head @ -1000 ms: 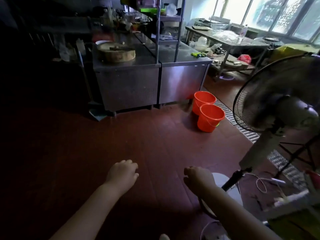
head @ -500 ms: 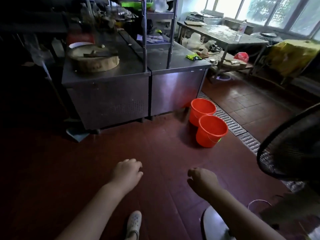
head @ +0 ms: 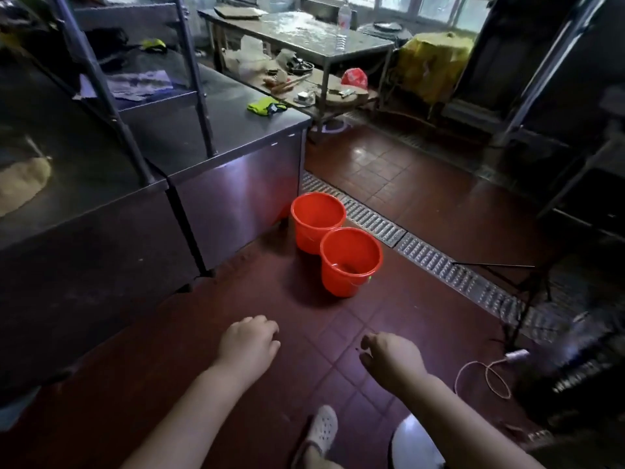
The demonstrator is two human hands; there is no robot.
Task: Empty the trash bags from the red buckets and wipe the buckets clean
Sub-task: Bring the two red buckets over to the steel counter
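Dim kitchen, red tiled floor: two red buckets stand touching at twelve o'clock beside the steel surface. Left hand and right hand hang loosely curled, holding nothing. I'd crouch close before reaching in.

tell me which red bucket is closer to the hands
The front red bucket, out on the open floor; the rear red bucket sits behind it against the steel counter.

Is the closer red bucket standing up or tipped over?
Standing up: the near bucket sits on its base, round mouth facing upward.
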